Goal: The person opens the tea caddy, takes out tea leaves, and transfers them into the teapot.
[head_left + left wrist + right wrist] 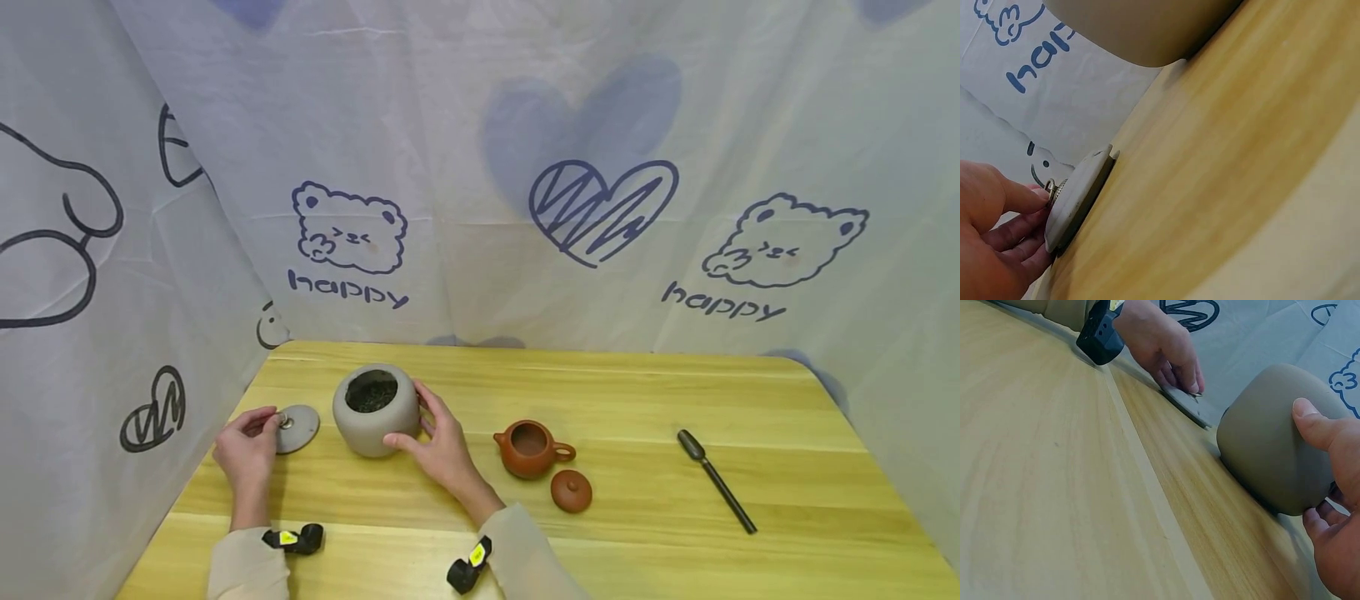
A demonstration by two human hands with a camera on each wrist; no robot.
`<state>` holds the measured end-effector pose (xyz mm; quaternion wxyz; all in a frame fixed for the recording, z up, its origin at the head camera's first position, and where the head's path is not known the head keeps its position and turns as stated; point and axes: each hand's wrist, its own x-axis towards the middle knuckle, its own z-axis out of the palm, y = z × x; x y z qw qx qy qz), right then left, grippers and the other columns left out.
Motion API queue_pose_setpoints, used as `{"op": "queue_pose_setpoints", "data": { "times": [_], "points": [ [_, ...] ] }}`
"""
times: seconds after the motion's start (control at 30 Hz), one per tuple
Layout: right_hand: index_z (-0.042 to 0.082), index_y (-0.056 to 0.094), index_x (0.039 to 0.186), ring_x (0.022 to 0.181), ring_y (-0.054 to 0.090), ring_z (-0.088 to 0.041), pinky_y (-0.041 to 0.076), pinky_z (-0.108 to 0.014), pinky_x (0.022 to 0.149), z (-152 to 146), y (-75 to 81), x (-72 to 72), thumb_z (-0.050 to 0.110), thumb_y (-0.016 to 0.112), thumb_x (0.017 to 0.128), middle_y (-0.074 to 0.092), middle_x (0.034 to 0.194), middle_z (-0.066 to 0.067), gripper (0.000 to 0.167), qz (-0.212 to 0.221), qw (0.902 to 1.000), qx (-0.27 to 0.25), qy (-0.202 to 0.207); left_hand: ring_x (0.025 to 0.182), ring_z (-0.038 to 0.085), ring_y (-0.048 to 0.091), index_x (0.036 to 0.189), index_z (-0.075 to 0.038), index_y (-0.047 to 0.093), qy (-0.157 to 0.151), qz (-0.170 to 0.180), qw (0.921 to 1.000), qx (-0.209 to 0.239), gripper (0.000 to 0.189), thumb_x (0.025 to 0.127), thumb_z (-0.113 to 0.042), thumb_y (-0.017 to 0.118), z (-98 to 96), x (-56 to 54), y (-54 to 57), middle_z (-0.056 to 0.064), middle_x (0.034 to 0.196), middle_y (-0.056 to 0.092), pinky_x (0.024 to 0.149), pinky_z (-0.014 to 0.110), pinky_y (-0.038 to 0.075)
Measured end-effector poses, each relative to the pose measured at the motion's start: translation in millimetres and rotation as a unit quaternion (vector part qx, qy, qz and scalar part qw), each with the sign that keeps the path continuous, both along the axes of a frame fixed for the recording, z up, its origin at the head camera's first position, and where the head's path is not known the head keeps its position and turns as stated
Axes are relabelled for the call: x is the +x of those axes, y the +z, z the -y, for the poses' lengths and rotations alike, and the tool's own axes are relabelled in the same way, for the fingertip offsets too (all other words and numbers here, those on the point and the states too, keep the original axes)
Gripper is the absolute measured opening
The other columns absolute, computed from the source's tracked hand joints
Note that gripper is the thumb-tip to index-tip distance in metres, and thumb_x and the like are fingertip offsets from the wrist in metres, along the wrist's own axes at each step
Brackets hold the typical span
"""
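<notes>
**Pinch and Curl**

Your left hand (249, 447) pinches the metal ring (286, 422) of the flat gray lid (302, 432) near the yellow wooden table (637, 542)'s left edge; your right hand (444, 447) curls round the bulbous gray jar (367, 432). Wood separates jar from brown clay teapot (525, 462).

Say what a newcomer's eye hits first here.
Probably the open grey jar with dark contents, towards the left, the right hand holding its side. Left of it, the left hand grips the grey lid. Right of the jar, the reddish-brown teapot stands open, its small lid close by.
</notes>
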<state>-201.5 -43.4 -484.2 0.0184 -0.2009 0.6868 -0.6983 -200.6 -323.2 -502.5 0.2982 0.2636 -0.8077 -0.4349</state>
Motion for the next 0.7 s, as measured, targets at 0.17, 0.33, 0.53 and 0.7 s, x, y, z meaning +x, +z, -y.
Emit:
{"op": "queue_pose_setpoints", "data": {
  "times": [0.17, 0.33, 0.53, 0.7],
  "points": [
    [0.001, 0.032, 0.159, 0.148, 0.035, -0.034, 0.036, -0.053, 0.116, 6, -20.0, -9.4, 0.004, 0.081, 0.088, 0.036, 0.161, -0.015, 0.086, -0.004, 0.9999, 0.007, -0.007, 0.064, -0.022, 0.045, 0.105, 0.006, 0.077, -0.001, 0.011, 0.9999, -0.003, 0.017, 0.095, -0.006, 0.072, 0.3, 0.7, -0.2, 0.025, 0.107, 0.074, 0.073, 0.011, 0.041],
    [0.009, 0.034, 0.160, 0.148, 0.037, -0.026, 0.039, -0.045, 0.116, 8, -33.8, -15.3, 0.012, 0.083, 0.088, 0.037, 0.162, -0.006, 0.087, -0.006, 0.9997, 0.021, -0.014, 0.064, -0.024, 0.045, 0.106, 0.006, 0.077, -0.010, 0.011, 0.9999, -0.006, 0.017, 0.095, -0.006, 0.072, 2.8, 1.3, -0.3, 0.025, 0.107, 0.074, 0.071, 0.007, 0.040],
    [0.012, 0.036, 0.160, 0.146, 0.039, -0.022, 0.041, -0.040, 0.115, 7, -33.6, -15.3, 0.020, 0.084, 0.088, 0.039, 0.161, -0.001, 0.087, -0.008, 0.9992, 0.035, -0.017, 0.077, -0.019, 0.055, 0.110, 0.004, 0.077, -0.068, -0.006, 0.9977, 0.006, 0.018, 0.095, -0.006, 0.072, 3.2, 1.2, 3.1, 0.024, 0.113, 0.073, 0.075, 0.003, 0.046],
    [0.012, 0.035, 0.160, 0.146, 0.040, -0.025, 0.041, -0.043, 0.114, 6, -30.5, -15.2, 0.019, 0.083, 0.089, 0.038, 0.161, -0.005, 0.086, -0.011, 0.9987, 0.047, -0.015, 0.103, 0.006, 0.067, 0.119, 0.002, 0.074, -0.114, 0.000, 0.9934, 0.011, 0.024, 0.097, -0.008, 0.072, -1.3, 2.1, 9.5, 0.019, 0.121, 0.072, 0.097, 0.019, 0.052]
  ]
}}
